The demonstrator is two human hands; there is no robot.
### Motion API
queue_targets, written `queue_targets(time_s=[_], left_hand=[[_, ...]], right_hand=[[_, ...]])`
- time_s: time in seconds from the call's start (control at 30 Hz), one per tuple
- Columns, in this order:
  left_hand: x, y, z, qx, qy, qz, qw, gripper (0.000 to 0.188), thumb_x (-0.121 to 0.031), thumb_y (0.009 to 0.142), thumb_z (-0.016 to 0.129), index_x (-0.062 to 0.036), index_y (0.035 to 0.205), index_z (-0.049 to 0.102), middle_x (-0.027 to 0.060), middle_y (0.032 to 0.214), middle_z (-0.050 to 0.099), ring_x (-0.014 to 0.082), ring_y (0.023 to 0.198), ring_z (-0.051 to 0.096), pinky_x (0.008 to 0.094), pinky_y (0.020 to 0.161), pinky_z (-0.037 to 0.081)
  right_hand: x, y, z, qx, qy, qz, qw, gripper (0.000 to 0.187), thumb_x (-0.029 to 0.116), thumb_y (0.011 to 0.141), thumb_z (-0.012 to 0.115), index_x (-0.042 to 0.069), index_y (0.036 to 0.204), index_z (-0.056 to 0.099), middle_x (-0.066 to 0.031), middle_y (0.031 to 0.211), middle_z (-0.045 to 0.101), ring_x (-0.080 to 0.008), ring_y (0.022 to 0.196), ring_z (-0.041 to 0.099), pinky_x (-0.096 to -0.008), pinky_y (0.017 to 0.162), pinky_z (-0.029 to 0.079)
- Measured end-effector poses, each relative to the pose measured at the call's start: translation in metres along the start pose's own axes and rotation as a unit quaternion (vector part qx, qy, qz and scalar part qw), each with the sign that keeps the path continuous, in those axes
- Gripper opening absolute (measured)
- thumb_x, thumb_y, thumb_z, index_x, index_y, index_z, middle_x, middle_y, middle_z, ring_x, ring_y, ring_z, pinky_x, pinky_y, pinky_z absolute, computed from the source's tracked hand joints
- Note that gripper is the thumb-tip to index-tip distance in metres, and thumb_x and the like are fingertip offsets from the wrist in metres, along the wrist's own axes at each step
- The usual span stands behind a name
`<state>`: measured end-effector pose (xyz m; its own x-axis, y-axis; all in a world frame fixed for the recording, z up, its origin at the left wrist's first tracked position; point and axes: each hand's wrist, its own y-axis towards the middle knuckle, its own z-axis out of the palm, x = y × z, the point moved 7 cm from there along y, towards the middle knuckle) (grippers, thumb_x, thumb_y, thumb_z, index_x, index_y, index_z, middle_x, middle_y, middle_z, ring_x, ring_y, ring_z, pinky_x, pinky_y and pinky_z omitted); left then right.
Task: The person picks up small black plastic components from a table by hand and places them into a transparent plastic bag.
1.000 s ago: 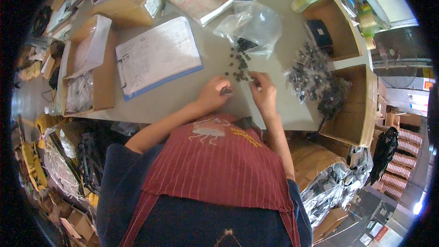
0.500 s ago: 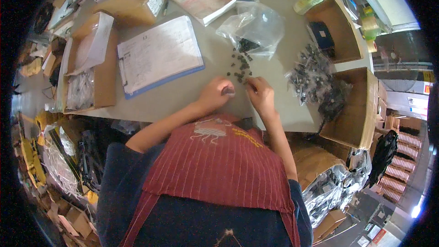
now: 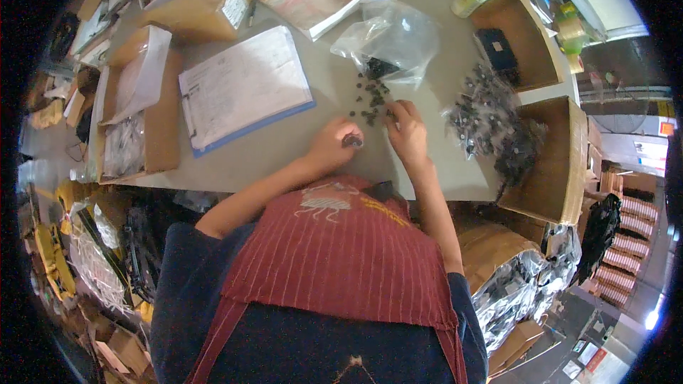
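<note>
Lying loose near the middle of the grey bench (image 3: 242,163), the small black parts (image 3: 370,96) look chunky and matte, too small to make out in detail. They spread from the mouth of a clear plastic bag (image 3: 405,35), where more dark pieces are bunched.

The left hand (image 3: 333,144) curls inward just below them, its fingers closed round a small dark bundle (image 3: 352,141). The right hand (image 3: 408,131) reaches forward, bent at the knuckles, with its fingers at the right edge of the scatter; whether they pinch a part I cannot tell, since the hand hides the tips.

To the left lies a blue clipboard (image 3: 249,89) with papers. To the right, a heap of small clear packets (image 3: 484,114) with dark contents sits against an open cardboard box (image 3: 548,163).
</note>
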<state>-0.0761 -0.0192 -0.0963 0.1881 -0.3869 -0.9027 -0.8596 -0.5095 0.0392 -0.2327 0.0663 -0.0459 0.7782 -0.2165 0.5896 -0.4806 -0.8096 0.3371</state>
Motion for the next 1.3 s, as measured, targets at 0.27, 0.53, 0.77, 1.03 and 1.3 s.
queue_targets(time_s=[0.27, 0.53, 0.77, 1.03, 1.3], left_hand=[[-0.002, -0.002, -0.002, -0.007, 0.003, 0.013, 1.000, 0.021, -0.016, 0.080, 0.078, -0.0106, 0.097, 0.067, 0.0069, 0.095, 0.064, 0.0278, 0.097, 0.060, 0.0391, 0.086, 0.050], [0.004, -0.004, 0.001, -0.031, -0.016, -0.017, 0.999, 0.020, -0.010, 0.078, 0.069, -0.0078, 0.098, 0.067, 0.0130, 0.101, 0.062, 0.0322, 0.092, 0.065, 0.0404, 0.080, 0.052], [-0.008, -0.002, -0.010, -0.045, 0.023, 0.041, 0.998, 0.027, -0.006, 0.075, 0.067, -0.0041, 0.102, 0.068, 0.0152, 0.101, 0.062, 0.0349, 0.095, 0.063, 0.0411, 0.083, 0.052], [0.003, -0.002, -0.012, -0.003, -0.055, 0.006, 0.998, 0.031, -0.008, 0.079, 0.070, -0.0057, 0.110, 0.071, 0.0121, 0.099, 0.062, 0.0269, 0.093, 0.063, 0.0380, 0.082, 0.051], [0.006, -0.004, -0.015, 0.038, -0.100, 0.024, 0.994, 0.041, -0.010, 0.076, 0.075, -0.0051, 0.116, 0.068, 0.0098, 0.103, 0.063, 0.0254, 0.095, 0.062, 0.0366, 0.082, 0.049]], right_hand=[[0.012, 0.001, 0.014, 0.020, -0.056, -0.111, 0.992, 0.026, 0.001, 0.084, 0.059, 0.006, 0.108, 0.067, -0.0140, 0.100, 0.065, -0.0370, 0.090, 0.062, -0.0456, 0.075, 0.054], [0.052, -0.017, -0.014, 0.079, 0.137, -0.056, 0.986, 0.022, 0.000, 0.083, 0.067, 0.003, 0.104, 0.069, -0.0153, 0.107, 0.068, -0.0358, 0.095, 0.065, -0.0401, 0.079, 0.054], [0.074, -0.029, -0.005, 0.098, 0.156, -0.121, 0.975, 0.024, -0.003, 0.082, 0.067, 0.002, 0.106, 0.069, -0.0174, 0.110, 0.067, -0.0372, 0.097, 0.065, -0.0411, 0.084, 0.054], [0.066, -0.038, -0.008, 0.108, 0.134, -0.156, 0.973, 0.031, -0.005, 0.079, 0.067, 0.003, 0.109, 0.069, -0.0192, 0.123, 0.062, -0.0370, 0.112, 0.062, -0.0421, 0.092, 0.053], [0.074, -0.035, -0.004, 0.110, 0.090, -0.193, 0.971, 0.034, -0.006, 0.074, 0.066, 0.003, 0.107, 0.069, -0.0191, 0.128, 0.058, -0.0383, 0.119, 0.056, -0.0441, 0.099, 0.049]])
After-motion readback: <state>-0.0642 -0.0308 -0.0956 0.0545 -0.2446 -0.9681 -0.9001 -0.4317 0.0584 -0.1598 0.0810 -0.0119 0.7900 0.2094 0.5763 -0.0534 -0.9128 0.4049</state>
